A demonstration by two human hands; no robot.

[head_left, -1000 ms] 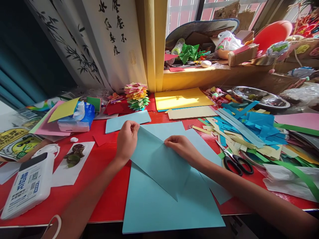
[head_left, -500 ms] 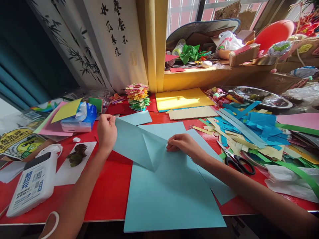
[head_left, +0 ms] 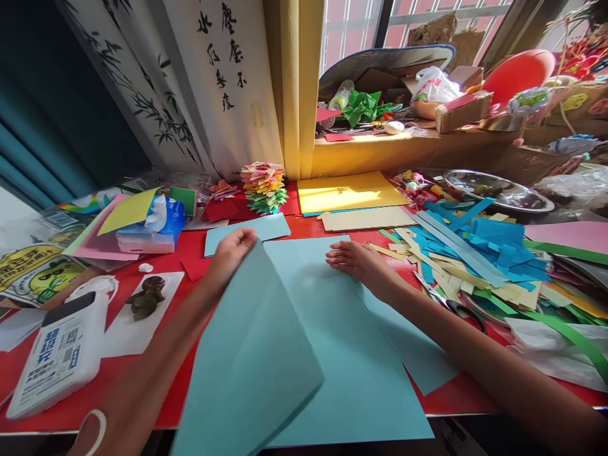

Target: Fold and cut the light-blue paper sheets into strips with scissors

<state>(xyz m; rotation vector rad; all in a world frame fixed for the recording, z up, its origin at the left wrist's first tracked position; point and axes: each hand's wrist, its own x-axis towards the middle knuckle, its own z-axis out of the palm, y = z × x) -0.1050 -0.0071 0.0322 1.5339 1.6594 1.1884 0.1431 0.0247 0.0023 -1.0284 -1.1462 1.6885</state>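
My left hand (head_left: pixel 234 253) pinches the top edge of a light blue sheet of paper (head_left: pixel 247 354), which hangs tilted toward me with its lower corner lifted. Beneath it, more light blue paper (head_left: pixel 351 380) lies flat on the red table and reaches past the front edge. My right hand (head_left: pixel 356 263) hovers over the flat paper, its fingers stretched out and holding nothing. A smaller blue piece (head_left: pixel 418 348) lies under my right forearm. Behind my left hand rests a folded light blue piece (head_left: pixel 273 226).
Scissors (head_left: pixel 463 310) and a heap of cut paper strips (head_left: pixel 498 247) lie to the right. A colourful stacked paper piece (head_left: pixel 263 187) and yellow paper (head_left: pixel 351 192) are at the back. On the left stand a tissue pack (head_left: pixel 147 234) and a white box (head_left: pixel 59 354).
My right hand has let go of the sheet and opened. My left hand has moved right, and the sheet has swung down toward me.
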